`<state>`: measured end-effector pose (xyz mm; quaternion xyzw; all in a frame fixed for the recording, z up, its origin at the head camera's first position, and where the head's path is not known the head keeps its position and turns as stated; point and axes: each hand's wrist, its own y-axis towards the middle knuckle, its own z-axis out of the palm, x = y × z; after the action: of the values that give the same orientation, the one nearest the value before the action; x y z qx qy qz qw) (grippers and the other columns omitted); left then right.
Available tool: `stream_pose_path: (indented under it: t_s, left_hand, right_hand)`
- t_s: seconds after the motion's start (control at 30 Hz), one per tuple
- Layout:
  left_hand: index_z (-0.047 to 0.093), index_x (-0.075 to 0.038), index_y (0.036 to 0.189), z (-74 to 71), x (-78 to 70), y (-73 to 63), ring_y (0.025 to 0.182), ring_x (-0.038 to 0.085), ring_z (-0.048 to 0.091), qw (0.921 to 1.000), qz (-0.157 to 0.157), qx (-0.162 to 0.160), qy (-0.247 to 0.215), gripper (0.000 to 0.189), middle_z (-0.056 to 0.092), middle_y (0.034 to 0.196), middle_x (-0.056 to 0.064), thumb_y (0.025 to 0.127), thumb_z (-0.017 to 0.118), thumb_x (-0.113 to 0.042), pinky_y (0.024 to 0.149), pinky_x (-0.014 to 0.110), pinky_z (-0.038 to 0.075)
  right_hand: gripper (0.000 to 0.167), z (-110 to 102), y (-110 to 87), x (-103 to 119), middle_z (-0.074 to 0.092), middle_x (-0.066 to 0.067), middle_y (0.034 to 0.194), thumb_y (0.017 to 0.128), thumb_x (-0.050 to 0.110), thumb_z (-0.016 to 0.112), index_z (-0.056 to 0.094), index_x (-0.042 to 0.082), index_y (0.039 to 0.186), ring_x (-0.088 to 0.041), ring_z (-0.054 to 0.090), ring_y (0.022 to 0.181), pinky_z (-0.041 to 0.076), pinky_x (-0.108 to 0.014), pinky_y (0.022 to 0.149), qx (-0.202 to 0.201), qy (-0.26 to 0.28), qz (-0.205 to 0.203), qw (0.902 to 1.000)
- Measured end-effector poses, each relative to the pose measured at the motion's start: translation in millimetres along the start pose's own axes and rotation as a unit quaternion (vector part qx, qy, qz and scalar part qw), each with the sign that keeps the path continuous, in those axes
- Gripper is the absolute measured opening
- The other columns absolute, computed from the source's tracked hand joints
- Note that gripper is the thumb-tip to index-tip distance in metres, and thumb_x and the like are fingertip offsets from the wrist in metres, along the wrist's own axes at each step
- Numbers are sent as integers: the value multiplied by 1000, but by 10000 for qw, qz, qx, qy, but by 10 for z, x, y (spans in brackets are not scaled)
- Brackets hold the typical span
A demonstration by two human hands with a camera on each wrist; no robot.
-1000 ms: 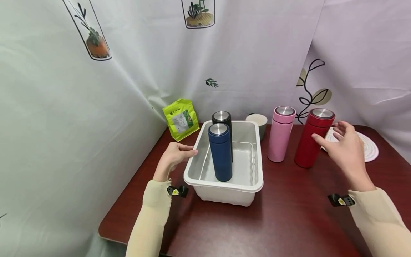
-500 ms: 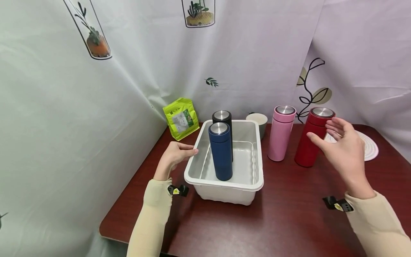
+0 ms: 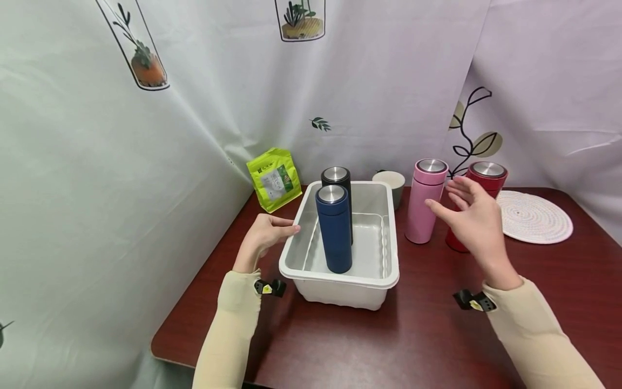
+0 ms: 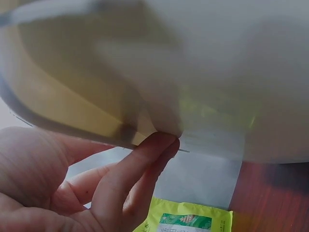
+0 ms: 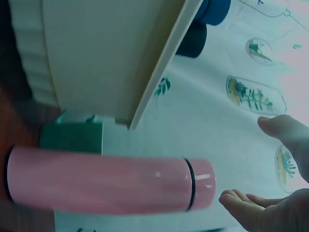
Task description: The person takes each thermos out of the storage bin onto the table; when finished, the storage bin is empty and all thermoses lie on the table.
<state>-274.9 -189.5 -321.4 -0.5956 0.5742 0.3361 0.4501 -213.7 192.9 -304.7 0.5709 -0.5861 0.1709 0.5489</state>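
Note:
My left hand (image 3: 262,239) pinches the left rim of a white plastic tub (image 3: 340,282), thumb and fingertips meeting at its wall in the left wrist view. Inside the tub stand a blue thermos bottle (image 3: 333,232) and, behind it, a black thermos bottle (image 3: 344,175). Over on the right, my right hand (image 3: 478,229) hovers with thumb and fingers spread apart, holding nothing. It is just right of an upright pink thermos bottle (image 3: 421,208), close to its lid in the right wrist view. My right hand partly covers a red thermos bottle (image 3: 489,178).
A pale cup (image 3: 396,186) stands behind the tub's right back corner. Far left, a lime-green pouch (image 3: 274,181) leans near the curtain. A round woven mat (image 3: 536,219) lies at the right back of the dark red table (image 3: 437,329).
My right hand has moved left, from beside the red thermos bottle to the pink one, uncovering more of the mat. My left hand keeps its grip on the tub's rim.

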Motion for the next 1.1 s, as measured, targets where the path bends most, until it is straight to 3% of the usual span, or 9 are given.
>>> stream_pose_path:
  t_s: [0.1,0.3,0.6,0.9,1.1]
  left_hand:
    - [67,7,119,3,-8,2,103,34,69,10000,-43,15,-23,39,66,119,26,85,76,-11,87,42,58]
    - [66,7,120,-2,-13,2,104,35,69,10000,-75,24,-20,40,65,120,26,85,76,-11,87,42,58]
    - [65,8,120,-4,-8,13,106,37,67,9999,-66,75,-98,41,65,120,27,85,76,-10,87,43,58]
    - [65,9,120,-2,1,15,104,37,68,9997,-8,164,-207,40,66,118,28,86,75,-10,86,42,58]
    - [65,9,120,-1,4,25,105,38,67,9997,-19,138,-205,39,66,117,28,86,75,-9,85,42,58]
  right_hand:
    - [74,88,3,27,56,-20,137,81,16,81,44,-2,143,-34,55,125,47,-23,101,195,124,-17,9997]
    - [78,302,-9,82,55,-20,139,81,20,82,41,-3,144,-33,54,128,46,-23,100,804,594,93,9950]
    - [83,655,2,171,49,-20,145,83,25,80,36,-1,148,-33,52,130,45,-34,102,1914,1061,289,9753]
    - [82,976,5,217,48,-20,145,79,21,83,39,1,145,-35,50,132,45,-46,106,2781,1136,381,9530]
    - [85,1143,8,258,49,-18,144,76,24,86,40,2,144,-34,51,132,46,-46,106,3136,895,282,9449]
